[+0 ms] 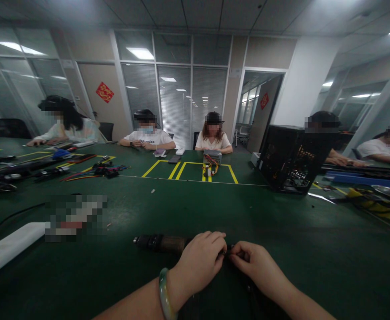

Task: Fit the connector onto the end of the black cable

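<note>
A dark power tool that looks like a drill (168, 243) lies on its side on the green table, its metal tip pointing left. My left hand (200, 258), with a green bangle (165, 291) at the wrist, rests across the tool's rear with its fingers closed. Just to the right, my right hand (256, 264) pinches thumb and fingers together. Between the two sets of fingertips is a small dark piece (228, 249), too hidden to name. The tool's back end is covered by my hands.
At left lies a white elongated object (15, 244) beside a blurred patch. Cables (110, 169) and dark parts lie beyond. A black computer case (288, 160) stands at right; a power supply (212, 156) with wires sits opposite. Several people (146, 138) work around the green table (195, 204).
</note>
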`<control>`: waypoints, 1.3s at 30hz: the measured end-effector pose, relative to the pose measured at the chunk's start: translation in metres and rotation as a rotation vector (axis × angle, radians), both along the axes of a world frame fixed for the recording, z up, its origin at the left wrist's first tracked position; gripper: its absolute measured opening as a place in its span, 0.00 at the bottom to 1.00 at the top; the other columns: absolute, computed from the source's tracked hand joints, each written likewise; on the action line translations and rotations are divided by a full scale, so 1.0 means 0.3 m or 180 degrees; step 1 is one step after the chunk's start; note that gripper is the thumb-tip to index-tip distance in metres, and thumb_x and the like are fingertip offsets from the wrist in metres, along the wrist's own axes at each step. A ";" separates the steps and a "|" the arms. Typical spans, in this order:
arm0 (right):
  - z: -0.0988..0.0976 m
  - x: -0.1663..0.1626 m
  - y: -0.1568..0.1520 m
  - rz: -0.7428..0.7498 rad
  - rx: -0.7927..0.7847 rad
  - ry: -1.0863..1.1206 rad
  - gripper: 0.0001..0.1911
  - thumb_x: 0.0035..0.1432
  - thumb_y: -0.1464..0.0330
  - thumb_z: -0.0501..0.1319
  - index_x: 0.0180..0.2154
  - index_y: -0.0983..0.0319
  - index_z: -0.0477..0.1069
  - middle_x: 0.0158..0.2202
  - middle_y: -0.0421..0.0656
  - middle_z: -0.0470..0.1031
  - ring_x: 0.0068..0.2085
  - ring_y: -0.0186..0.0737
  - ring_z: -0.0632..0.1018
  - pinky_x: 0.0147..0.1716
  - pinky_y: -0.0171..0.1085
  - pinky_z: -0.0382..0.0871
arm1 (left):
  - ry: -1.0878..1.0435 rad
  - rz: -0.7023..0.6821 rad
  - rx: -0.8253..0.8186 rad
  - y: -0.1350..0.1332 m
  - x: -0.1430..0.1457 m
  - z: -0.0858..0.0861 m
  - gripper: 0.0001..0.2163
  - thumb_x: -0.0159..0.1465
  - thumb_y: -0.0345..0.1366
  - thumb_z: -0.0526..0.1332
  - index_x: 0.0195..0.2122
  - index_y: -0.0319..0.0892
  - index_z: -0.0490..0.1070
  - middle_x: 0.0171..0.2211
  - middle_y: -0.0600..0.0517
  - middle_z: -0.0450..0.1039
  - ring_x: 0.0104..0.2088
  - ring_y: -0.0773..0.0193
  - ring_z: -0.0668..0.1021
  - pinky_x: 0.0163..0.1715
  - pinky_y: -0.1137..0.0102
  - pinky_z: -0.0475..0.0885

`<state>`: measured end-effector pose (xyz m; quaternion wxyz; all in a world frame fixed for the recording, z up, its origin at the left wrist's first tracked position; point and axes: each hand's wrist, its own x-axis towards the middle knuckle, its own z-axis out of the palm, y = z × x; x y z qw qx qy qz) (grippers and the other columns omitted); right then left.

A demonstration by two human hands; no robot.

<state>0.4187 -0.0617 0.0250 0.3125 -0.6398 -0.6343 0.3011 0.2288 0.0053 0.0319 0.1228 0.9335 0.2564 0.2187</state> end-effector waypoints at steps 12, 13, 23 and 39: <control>0.008 0.003 -0.007 -0.0026 0.0003 -0.0020 0.06 0.58 0.67 0.60 0.31 0.60 0.75 0.28 0.38 0.76 0.30 0.36 0.74 0.28 0.30 0.62 | -0.0067 0.0013 -0.0076 0.000 0.000 -0.005 0.05 0.61 0.29 0.61 0.37 0.44 0.67 0.52 0.53 0.69 0.50 0.58 0.71 0.52 0.60 0.66; 0.008 0.003 -0.007 -0.0020 -0.0004 -0.0022 0.06 0.58 0.67 0.60 0.31 0.60 0.75 0.28 0.38 0.76 0.30 0.36 0.74 0.28 0.30 0.62 | -0.0068 -0.0002 -0.0081 0.000 0.000 -0.005 0.05 0.61 0.29 0.61 0.37 0.44 0.67 0.52 0.53 0.69 0.50 0.58 0.71 0.52 0.60 0.66; 0.011 0.003 -0.008 0.0005 0.0008 -0.0038 0.06 0.59 0.68 0.60 0.32 0.60 0.75 0.30 0.37 0.76 0.31 0.36 0.75 0.29 0.30 0.63 | -0.0009 0.0076 -0.0101 -0.003 0.000 0.000 0.05 0.62 0.30 0.61 0.38 0.44 0.67 0.51 0.53 0.69 0.49 0.58 0.71 0.50 0.61 0.66; -0.011 0.008 0.001 0.0027 0.0035 0.0110 0.06 0.58 0.68 0.60 0.32 0.60 0.76 0.29 0.38 0.77 0.31 0.37 0.76 0.29 0.30 0.64 | -0.0013 0.0000 -0.0047 0.003 0.009 -0.003 0.02 0.63 0.32 0.61 0.37 0.44 0.70 0.42 0.53 0.73 0.44 0.60 0.73 0.48 0.63 0.66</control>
